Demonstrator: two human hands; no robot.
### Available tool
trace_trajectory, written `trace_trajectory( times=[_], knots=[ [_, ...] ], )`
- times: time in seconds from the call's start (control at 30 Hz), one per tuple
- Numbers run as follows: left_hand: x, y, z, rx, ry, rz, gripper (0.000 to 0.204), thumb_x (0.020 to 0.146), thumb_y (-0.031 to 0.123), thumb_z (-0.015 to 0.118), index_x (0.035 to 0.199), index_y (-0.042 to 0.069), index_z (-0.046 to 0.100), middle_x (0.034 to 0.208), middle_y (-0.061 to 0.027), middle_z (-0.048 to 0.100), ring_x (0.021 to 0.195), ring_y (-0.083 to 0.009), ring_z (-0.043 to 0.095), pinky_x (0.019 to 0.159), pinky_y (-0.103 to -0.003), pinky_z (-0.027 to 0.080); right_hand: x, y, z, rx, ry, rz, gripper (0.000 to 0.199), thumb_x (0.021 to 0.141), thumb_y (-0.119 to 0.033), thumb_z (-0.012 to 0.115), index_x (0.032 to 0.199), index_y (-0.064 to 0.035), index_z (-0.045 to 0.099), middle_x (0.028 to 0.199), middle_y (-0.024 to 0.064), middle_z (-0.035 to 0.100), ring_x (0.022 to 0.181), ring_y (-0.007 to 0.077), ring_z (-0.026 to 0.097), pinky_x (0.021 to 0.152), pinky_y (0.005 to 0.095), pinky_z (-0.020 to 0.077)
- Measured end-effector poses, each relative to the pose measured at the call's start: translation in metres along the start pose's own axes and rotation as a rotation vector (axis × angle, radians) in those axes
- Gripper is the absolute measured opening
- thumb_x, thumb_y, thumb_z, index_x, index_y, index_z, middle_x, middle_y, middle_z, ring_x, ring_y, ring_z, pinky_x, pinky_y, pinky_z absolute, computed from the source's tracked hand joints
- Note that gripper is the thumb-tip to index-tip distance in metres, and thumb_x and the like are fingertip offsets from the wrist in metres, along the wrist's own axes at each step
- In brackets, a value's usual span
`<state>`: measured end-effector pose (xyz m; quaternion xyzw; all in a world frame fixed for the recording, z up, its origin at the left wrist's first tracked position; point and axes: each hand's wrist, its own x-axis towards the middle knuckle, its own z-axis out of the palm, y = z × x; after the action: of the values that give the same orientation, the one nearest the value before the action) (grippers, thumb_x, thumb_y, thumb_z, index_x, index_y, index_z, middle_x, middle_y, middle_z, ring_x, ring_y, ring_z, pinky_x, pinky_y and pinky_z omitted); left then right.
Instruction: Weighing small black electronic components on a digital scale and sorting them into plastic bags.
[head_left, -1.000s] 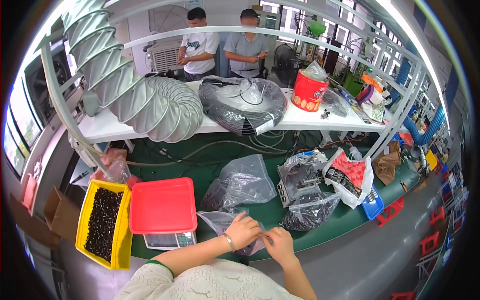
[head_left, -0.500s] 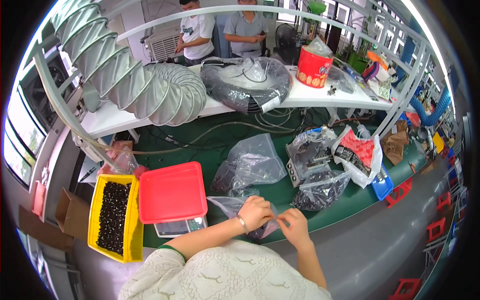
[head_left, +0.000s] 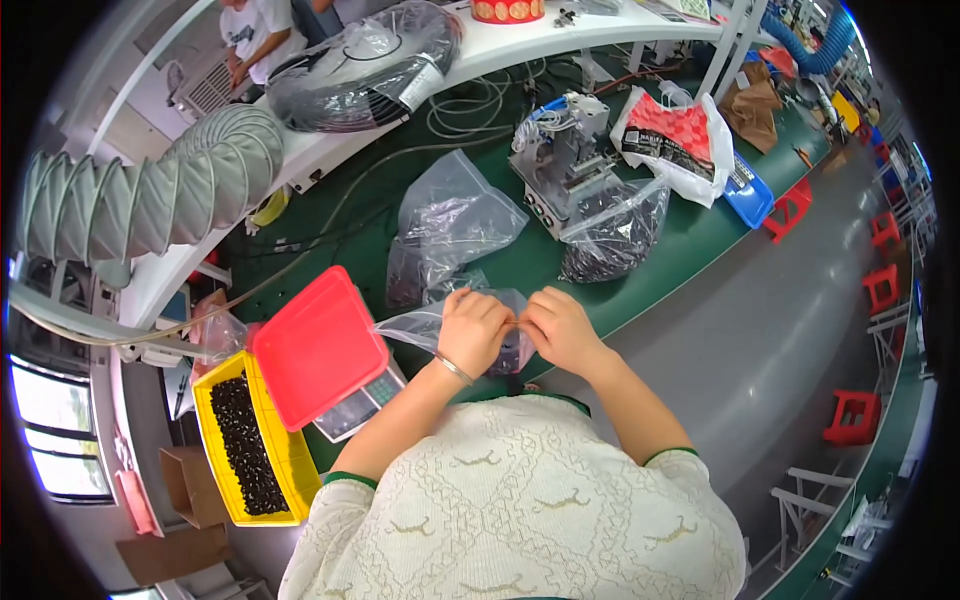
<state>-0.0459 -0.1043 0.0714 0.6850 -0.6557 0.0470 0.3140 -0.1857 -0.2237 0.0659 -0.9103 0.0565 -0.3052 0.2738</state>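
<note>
Close in front of my body, a clear plastic bag (head_left: 412, 324) lies at the bench's near edge, with dark contents showing through its lower part. My left hand (head_left: 474, 330), with a bracelet on the wrist, is closed on the bag's upper edge. Beside it my right hand (head_left: 562, 328) pinches the same edge, the fingertips of both hands almost meeting. Just left of the hands is a red tray (head_left: 322, 348) on a white scale (head_left: 362, 405). Beyond them lies a larger clear bag (head_left: 455, 215) with dark contents.
A yellow bin (head_left: 290, 470) of small black parts stands left of the scale. Farther right are a metal machine (head_left: 565, 165), a filled zip bag (head_left: 615, 235), a red-and-white bag (head_left: 675, 140) and a blue tray (head_left: 748, 192). A shelf (head_left: 500, 45) with coiled tubing (head_left: 365, 70) crosses the back.
The view has tilted down and turned, so the bench appears rotated and higher in the picture. Both hands remain on the bag, with the right fingertips now closer to the left ones.
</note>
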Motion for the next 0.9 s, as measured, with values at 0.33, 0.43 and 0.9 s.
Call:
trace_trajectory(
  times=[0.33,0.43,0.9],
  knots=[
    [-0.011,-0.001,-0.010,0.055,-0.029,-0.009,0.007,0.071,0.014,0.068,0.072,0.012,0.061,0.074,-0.0027,0.053,0.081,-0.0223,0.055,0.094,-0.045,0.037,-0.008,-0.002,-0.004,0.021,-0.070,0.071,0.010,0.074,-0.013,0.067,0.075,-0.0075,0.059,0.078,0.0057,0.054,0.077,0.0264,0.054,0.065,0.0373,0.0422],
    [-0.015,-0.002,-0.005,0.098,-0.023,0.001,0.007,0.072,0.014,0.067,0.072,0.012,0.061,0.075,-0.0030,0.053,0.081,-0.0219,0.055,0.095,-0.045,0.036,-0.002,-0.002,-0.003,0.024,-0.108,0.064,0.009,0.074,-0.014,0.067,0.076,-0.0077,0.061,0.078,0.0054,0.054,0.078,0.0261,0.054,0.067,0.0377,0.0423],
    [-0.014,-0.026,-0.022,0.187,-0.112,-0.010,0.012,0.072,0.025,0.070,0.071,0.016,0.062,0.085,0.0040,0.059,0.105,-0.0141,0.054,0.108,-0.057,0.018,0.010,0.008,-0.005,-0.055,-0.175,-0.067,0.007,0.075,-0.013,0.066,0.075,-0.0097,0.060,0.076,0.0030,0.055,0.076,0.0235,0.054,0.066,0.0371,0.0399]
  ],
)
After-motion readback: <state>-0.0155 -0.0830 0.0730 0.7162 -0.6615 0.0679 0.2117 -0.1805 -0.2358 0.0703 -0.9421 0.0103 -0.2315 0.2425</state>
